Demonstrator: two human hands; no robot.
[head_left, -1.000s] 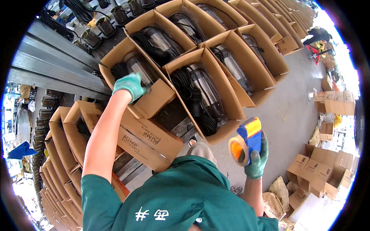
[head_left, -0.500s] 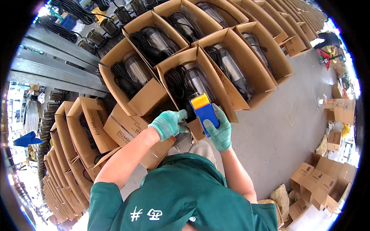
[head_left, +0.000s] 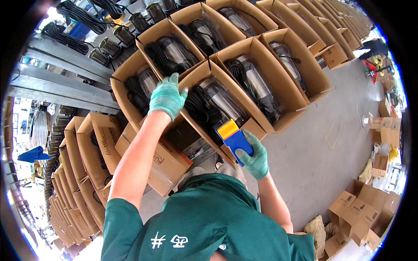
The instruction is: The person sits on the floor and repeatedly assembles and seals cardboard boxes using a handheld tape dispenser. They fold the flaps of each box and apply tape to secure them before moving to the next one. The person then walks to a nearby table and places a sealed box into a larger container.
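My right hand (head_left: 256,161), in a green knit glove, is closed round a blue block-shaped object with a yellow end (head_left: 228,129); its exact kind I cannot make out. It is held over the near end of an open carton (head_left: 198,124) that contains a bagged steel pump (head_left: 222,98) and a coil of black cable (head_left: 201,104). My left hand (head_left: 167,96), gloved alike, is over the adjoining cardboard walls at this carton's left, fingers stretched forward and thumb apart. Whether it touches the cardboard is unclear. Another bagged pump (head_left: 147,81) lies in the carton just beyond it.
More open cartons (head_left: 261,87) with bagged pumps stand ahead and to the right. Further cartons (head_left: 102,139) line the left side, below metal beams (head_left: 65,78). Grey floor (head_left: 305,174) extends right toward stacked cartons (head_left: 357,209). A person (head_left: 374,48) is at the far right.
My left hand has moved forward and left, from the carton's near end to the walls at its left, and its fingers have opened. My right hand still holds the blue object, slightly lower.
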